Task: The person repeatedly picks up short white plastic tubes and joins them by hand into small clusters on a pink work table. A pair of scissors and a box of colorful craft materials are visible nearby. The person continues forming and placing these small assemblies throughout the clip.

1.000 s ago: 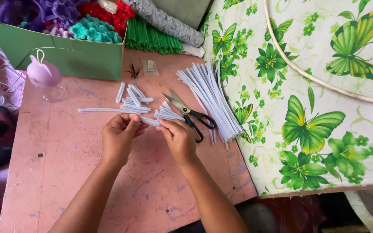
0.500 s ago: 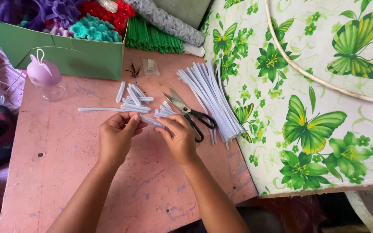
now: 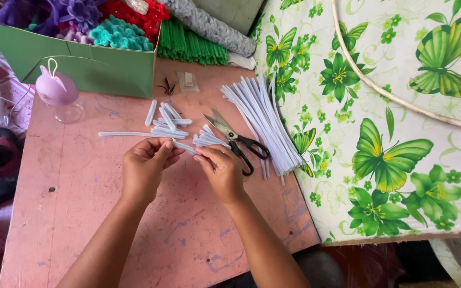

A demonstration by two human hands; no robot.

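White fuzzy pipe-cleaner piece [image 3: 185,147] pinched between left hand [image 3: 148,169] and right hand [image 3: 222,173], each grip clamped.

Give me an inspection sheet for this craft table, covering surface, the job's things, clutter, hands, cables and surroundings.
Surface: pink table, scuffed and paint-worn.
Job's things: a short white pipe cleaner piece between both hands; cut pieces and a long white pipe cleaner bundle behind them; scissors lying open.
Clutter: green box of coloured chenille flowers; green pipe cleaners; pink rabbit-shaped jar.
Hands: left hand and right hand each pinch one end of the piece.
Cables: nothing seen.
Surroundings: butterfly-print cloth at right, with a pale hoop on it.
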